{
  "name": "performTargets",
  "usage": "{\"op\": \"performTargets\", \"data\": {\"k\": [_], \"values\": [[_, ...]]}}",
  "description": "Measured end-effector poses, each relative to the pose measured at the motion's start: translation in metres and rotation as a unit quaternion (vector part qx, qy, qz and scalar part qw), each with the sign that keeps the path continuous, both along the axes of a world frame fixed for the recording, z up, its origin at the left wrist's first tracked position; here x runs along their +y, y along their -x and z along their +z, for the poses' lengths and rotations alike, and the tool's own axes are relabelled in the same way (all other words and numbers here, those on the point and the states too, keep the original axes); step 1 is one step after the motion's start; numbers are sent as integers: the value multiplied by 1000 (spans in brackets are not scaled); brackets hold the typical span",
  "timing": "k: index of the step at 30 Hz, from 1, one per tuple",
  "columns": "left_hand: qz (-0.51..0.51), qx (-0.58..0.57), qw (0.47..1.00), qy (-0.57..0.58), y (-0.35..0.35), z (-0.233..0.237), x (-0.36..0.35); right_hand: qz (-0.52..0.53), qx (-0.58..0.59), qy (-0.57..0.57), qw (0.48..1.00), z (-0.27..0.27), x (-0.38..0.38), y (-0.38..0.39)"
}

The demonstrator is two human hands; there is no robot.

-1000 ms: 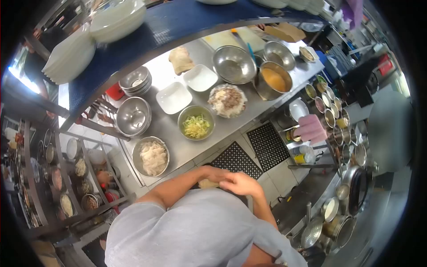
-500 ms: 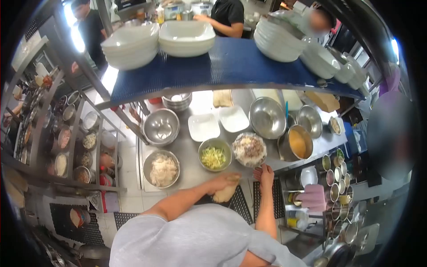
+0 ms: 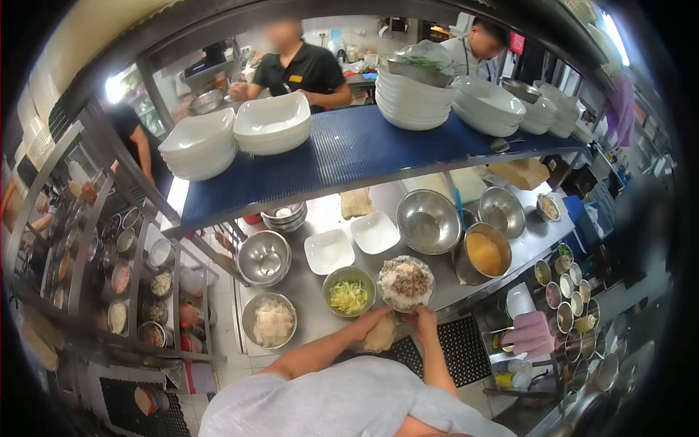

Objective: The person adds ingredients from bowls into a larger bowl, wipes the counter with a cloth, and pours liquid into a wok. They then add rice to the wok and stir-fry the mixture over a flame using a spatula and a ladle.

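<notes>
My left hand (image 3: 372, 323) is closed on a beige cloth (image 3: 381, 335) that hangs at the counter's front edge. Beside it, my right hand (image 3: 420, 319) has its fingers curled at the near rim of a bowl heaped with white shreds and brown minced filling (image 3: 406, 282). Left of that bowl stands a metal bowl of pale green shredded vegetable (image 3: 349, 295). Further left is a metal bowl of whitish slices (image 3: 270, 321). A deep pot of orange liquid (image 3: 486, 253) stands to the right.
Two white square dishes (image 3: 329, 252) and several metal bowls (image 3: 263, 258) sit behind. A blue-topped shelf (image 3: 342, 138) carrying stacks of white dishes (image 3: 273, 124) overhangs the counter. Racks of containers flank both sides. Co-workers (image 3: 298, 73) stand beyond the shelf.
The view has tilted up, so the counter appears lower. My left hand with the cloth has come nearer the filled bowl, and my right hand has closed in at its rim.
</notes>
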State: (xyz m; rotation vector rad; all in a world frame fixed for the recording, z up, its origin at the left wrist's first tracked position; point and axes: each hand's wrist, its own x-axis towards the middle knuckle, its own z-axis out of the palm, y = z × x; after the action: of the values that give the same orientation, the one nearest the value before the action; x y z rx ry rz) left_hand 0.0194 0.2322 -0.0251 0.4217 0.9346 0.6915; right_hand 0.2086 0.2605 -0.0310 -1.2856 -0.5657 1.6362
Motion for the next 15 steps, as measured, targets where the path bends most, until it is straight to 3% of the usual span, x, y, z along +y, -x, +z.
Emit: {"op": "performTargets", "data": {"k": [7,10,13,15], "values": [[-46,47,996,-61,-3,-17,-11,-48,-20,2,999,-5,-43,-5],[-116,86,988,-63,2,-11,-23,-78,-49,12,996,11,-68,4],[-168,43,982,-82,7,1,-44,-142,-31,20,989,-19,-101,7],[-226,17,972,-60,15,-15,-58,-178,-19,13,984,-14,-132,16]]}}
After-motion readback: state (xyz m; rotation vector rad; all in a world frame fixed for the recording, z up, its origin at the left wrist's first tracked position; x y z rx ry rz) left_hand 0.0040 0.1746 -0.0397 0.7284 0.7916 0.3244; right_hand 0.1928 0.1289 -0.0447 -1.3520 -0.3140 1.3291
